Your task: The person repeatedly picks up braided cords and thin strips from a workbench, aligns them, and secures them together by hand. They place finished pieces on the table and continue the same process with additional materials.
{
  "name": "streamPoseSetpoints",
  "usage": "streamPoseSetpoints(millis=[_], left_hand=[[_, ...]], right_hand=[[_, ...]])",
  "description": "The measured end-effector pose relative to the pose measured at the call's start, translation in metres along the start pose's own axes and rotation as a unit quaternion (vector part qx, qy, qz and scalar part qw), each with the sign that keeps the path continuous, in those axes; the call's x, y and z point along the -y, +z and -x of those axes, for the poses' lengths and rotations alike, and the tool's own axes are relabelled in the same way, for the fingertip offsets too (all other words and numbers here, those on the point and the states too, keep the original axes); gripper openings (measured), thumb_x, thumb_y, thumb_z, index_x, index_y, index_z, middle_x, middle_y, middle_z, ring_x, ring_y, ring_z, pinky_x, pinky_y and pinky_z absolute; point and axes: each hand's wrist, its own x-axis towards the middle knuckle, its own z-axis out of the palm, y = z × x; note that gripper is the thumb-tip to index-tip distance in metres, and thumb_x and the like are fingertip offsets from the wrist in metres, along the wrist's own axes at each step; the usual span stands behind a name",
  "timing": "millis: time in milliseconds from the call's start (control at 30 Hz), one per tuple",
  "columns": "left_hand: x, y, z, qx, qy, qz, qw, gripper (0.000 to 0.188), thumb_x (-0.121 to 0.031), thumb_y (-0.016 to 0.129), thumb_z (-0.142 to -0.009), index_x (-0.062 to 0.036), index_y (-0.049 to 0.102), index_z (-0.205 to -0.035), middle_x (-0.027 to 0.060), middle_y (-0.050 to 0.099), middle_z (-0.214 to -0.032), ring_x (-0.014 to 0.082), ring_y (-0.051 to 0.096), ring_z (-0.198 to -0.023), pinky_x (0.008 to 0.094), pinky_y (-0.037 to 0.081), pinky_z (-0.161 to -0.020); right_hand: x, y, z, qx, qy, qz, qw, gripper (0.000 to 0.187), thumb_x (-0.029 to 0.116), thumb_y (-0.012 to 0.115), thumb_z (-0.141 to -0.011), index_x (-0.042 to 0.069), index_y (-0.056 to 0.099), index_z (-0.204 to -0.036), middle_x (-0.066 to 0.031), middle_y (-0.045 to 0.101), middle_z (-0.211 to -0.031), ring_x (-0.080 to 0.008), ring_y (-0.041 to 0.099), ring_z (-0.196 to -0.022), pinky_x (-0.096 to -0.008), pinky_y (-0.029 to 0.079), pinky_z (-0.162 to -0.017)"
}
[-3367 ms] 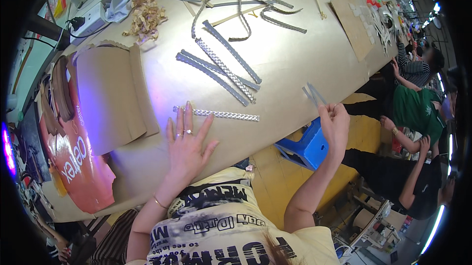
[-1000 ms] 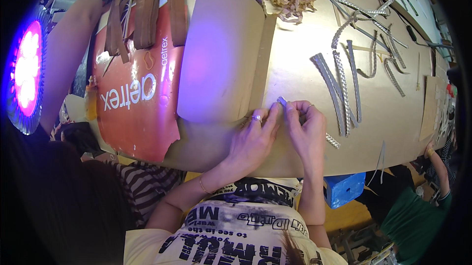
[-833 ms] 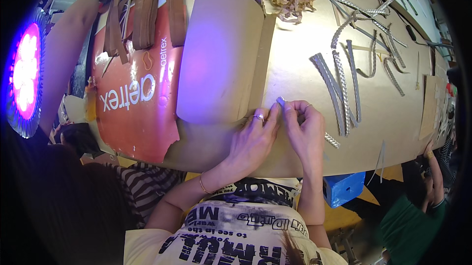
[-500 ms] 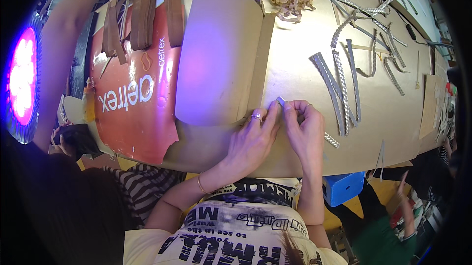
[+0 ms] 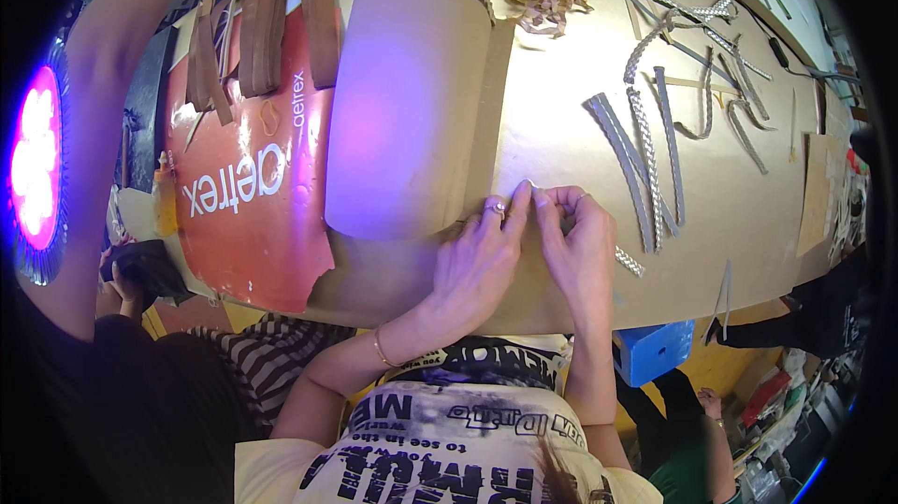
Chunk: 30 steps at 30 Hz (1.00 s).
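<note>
we wear a cream shirt [image 5: 449, 443] with black letters [image 5: 500, 478]. our left wrist [image 5: 404, 338] has a thin bracelet [image 5: 378, 346], and our left hand [image 5: 475, 266] a ring [image 5: 498, 208].

White lettering [image 5: 238, 184] on red sheet [image 5: 257, 266]; black lettering [image 5: 382, 464] on cream shirt [image 5: 276, 467].

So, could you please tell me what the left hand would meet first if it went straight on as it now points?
The left hand would probably meet the narrow, pale strip end first, with the right hand close beside it; depth is hard to judge.
</note>
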Motion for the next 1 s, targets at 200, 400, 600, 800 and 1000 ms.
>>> streamPoseSetpoints(millis=[200, 400, 600, 800, 1000], left_hand=[[0.0, 0.003, -0.001, -0.011, 0.007, -0.049, 0.999, 0.064, -0.011, 0.064, -0.087, -0.0085, 0.045, -0.148, 0.0135, 0.058, -0.11, 0.0289, 0.068, -0.086, 0.0393, 0.058, -0.068], [-0.002, 0.005, -0.001, -0.022, 0.034, -0.132, 0.99, 0.067, -0.01, 0.065, -0.084, -0.0045, 0.044, -0.147, 0.0108, 0.059, -0.104, 0.0241, 0.067, -0.083, 0.0343, 0.058, -0.068], [-0.004, 0.008, 0.0, -0.037, 0.052, -0.206, 0.976, 0.071, -0.01, 0.065, -0.08, -0.0022, 0.043, -0.148, 0.007, 0.058, -0.099, 0.0182, 0.064, -0.081, 0.0285, 0.057, -0.066], [-0.007, 0.009, 0.001, -0.027, 0.064, -0.268, 0.961, 0.073, -0.01, 0.063, -0.079, 0.0, 0.042, -0.149, 0.0056, 0.055, -0.097, 0.0165, 0.062, -0.081, 0.0274, 0.056, -0.065], [-0.005, 0.008, 0.0, -0.03, 0.065, -0.255, 0.964, 0.07, -0.011, 0.062, -0.081, -0.0007, 0.043, -0.148, 0.0058, 0.056, -0.098, 0.0175, 0.062, -0.081, 0.0278, 0.056, -0.065]], right_hand=[[-0.015, -0.018, 0.01, 0.008, 0.011, -0.013, 1.0, 0.022, 0.016, 0.068, -0.091, -0.004, 0.067, -0.083, -0.0165, 0.062, -0.064, -0.0267, 0.055, -0.051, -0.038, 0.043, -0.054], [-0.017, -0.019, 0.008, 0.022, 0.034, -0.038, 0.998, 0.022, 0.016, 0.066, -0.091, -0.004, 0.067, -0.082, -0.0137, 0.059, -0.06, -0.0225, 0.05, -0.047, -0.0362, 0.039, -0.051], [-0.014, -0.019, 0.006, 0.014, 0.03, -0.019, 0.999, 0.022, 0.017, 0.066, -0.09, -0.003, 0.067, -0.082, -0.0135, 0.057, -0.058, -0.0236, 0.05, -0.046, -0.0375, 0.039, -0.051], [-0.013, -0.018, 0.005, 0.004, 0.037, -0.011, 0.999, 0.022, 0.018, 0.066, -0.089, -0.002, 0.068, -0.08, -0.0147, 0.057, -0.056, -0.0268, 0.053, -0.046, -0.0383, 0.041, -0.051], [-0.013, -0.016, 0.004, 0.0, 0.031, 0.005, 1.0, 0.022, 0.019, 0.066, -0.088, -0.001, 0.068, -0.079, -0.0159, 0.058, -0.056, -0.0297, 0.056, -0.047, -0.0395, 0.043, -0.052]])
